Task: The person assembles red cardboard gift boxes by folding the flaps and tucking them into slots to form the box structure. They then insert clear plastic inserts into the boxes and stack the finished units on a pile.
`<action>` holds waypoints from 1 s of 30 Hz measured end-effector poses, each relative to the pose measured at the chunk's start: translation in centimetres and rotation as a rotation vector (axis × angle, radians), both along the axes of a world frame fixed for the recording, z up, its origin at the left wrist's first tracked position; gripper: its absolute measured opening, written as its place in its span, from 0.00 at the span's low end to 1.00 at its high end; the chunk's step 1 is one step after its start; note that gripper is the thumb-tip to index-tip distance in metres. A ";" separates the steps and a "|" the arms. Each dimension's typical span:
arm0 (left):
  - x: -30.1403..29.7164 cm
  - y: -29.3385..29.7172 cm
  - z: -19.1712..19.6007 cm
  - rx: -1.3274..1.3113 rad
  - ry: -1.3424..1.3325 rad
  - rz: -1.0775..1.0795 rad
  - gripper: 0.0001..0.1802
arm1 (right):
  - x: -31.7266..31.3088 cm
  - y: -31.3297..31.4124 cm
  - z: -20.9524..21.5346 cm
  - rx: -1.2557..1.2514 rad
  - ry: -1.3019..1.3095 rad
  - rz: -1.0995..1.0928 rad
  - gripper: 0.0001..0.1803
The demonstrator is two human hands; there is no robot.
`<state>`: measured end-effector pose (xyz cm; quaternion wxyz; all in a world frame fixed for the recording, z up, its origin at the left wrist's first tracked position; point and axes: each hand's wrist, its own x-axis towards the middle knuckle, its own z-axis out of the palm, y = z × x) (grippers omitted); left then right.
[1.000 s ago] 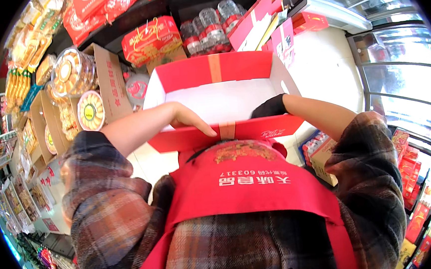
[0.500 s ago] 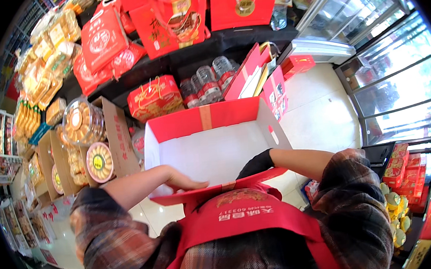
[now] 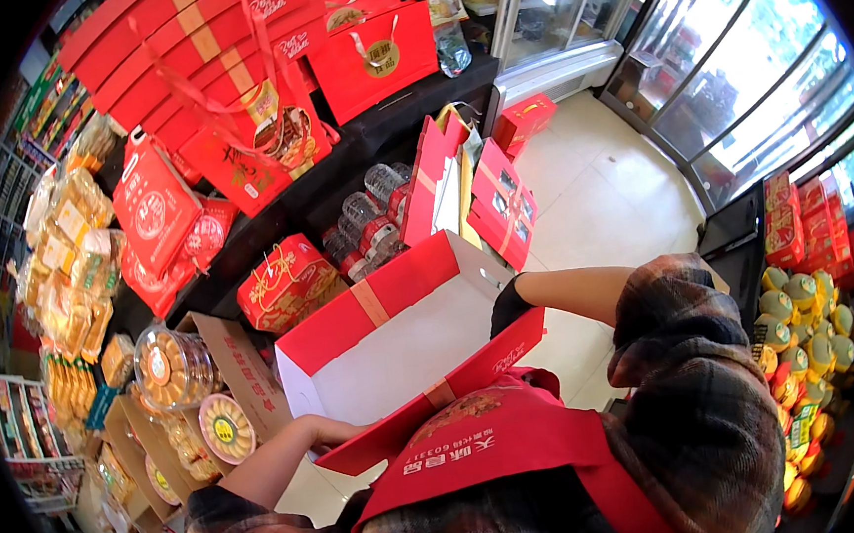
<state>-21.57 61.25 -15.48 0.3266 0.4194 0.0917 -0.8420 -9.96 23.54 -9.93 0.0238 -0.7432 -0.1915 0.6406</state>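
A large open gift box [image 3: 337, 330], red outside and white inside, lies in front of my body, its near wall close to my red apron [image 3: 469, 447]. Nothing is inside the white part that I can see. My bare left hand [image 3: 333, 429] grips the near left corner, its fingertips hidden behind the near wall. At the right end, my right hand [image 3: 509, 306] in a black glove is closed on the box, with the fingers partly out of sight behind the end wall and near rim.
Left of the box stand a cardboard carton [image 3: 246, 375] and a clear round tub of pastries [image 3: 172, 366]. Beyond it are a red carton with a gold cord [image 3: 289, 281], several bottles [image 3: 367, 226] and red flat packaging [image 3: 502, 202]. Yellow-and-green packages [image 3: 801, 310] are piled at right.
The view has swung, and the box now sits at a slant, its right end higher in the picture. My left hand has shifted from inside the near wall toward the near left corner.
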 end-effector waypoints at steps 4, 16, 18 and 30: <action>1.9 0.0 -0.3 -0.020 -0.044 0.000 0.36 | 2.0 -0.6 -0.2 0.159 0.113 -0.166 0.47; 5.9 1.0 2.0 0.413 -0.327 0.228 0.34 | 1.3 -0.3 -1.6 0.688 -0.935 0.015 0.35; 8.0 -2.5 4.0 0.206 -0.406 0.300 0.28 | 2.9 0.5 -2.9 0.868 -0.955 0.025 0.33; 5.5 -23.2 2.8 0.446 -1.035 0.408 0.19 | 12.0 -9.5 -12.1 1.342 -0.868 -0.411 0.13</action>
